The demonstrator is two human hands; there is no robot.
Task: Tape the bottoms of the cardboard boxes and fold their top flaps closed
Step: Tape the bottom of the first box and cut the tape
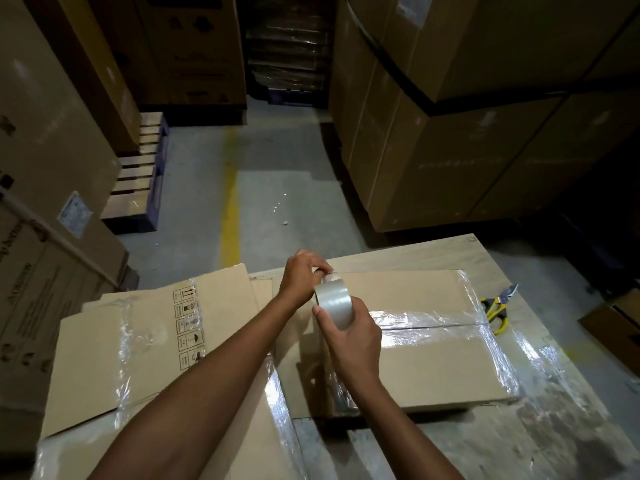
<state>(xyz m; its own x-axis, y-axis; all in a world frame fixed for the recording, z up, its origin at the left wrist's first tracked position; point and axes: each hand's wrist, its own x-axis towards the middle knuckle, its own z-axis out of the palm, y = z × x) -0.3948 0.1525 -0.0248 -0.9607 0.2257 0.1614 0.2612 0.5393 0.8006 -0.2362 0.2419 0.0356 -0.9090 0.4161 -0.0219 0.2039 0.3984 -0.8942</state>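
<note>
A cardboard box lies in front of me with clear tape along its centre seam and right edge. My right hand grips a roll of clear tape above the box's left end. My left hand pinches the tape's free end at the box's far left edge, just beyond the roll. A second, flattened taped box with printed handling symbols lies to the left, under my left forearm.
Yellow-handled scissors lie on the cardboard-covered work surface right of the box. Tall stacks of cartons stand to the right, more cartons and a pallet to the left. A yellow floor line runs ahead.
</note>
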